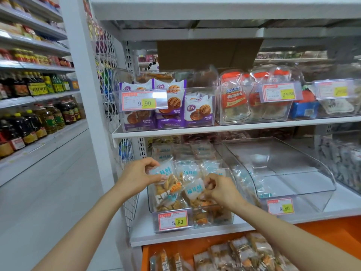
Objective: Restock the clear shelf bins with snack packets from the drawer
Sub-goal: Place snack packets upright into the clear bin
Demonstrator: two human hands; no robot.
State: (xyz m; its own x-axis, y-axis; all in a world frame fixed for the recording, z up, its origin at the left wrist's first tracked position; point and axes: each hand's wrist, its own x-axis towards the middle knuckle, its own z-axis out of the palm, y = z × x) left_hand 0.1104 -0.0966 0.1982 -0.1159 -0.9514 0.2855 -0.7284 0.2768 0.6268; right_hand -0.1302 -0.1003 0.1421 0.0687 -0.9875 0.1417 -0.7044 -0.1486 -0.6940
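both hands lower centre of frame, over clear plastic shelf bin (150, 198): left hand (139, 176) pinches light-blue clear snack packet (163, 170), right hand (219, 189) grips second blue-white snack packet (194, 187).

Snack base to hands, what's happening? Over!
Left hand pinches one snack packet, right hand pinches a second packet, both at the clear bin. Orange drawer below holds more packets. Nothing in the way.

One wide-angle camera, worn on the head, faces forward and tilts down at a white shelf unit (214, 130) from close by. Both forearms enter from the near bottom edge, and the left hand (139, 173) and right hand (218, 189) meet at lower centre over a clear bin (192, 218). The orange drawer (332, 231) lies nearest, cut by the bottom edge. On the left, the view runs far along an aisle (48, 182).
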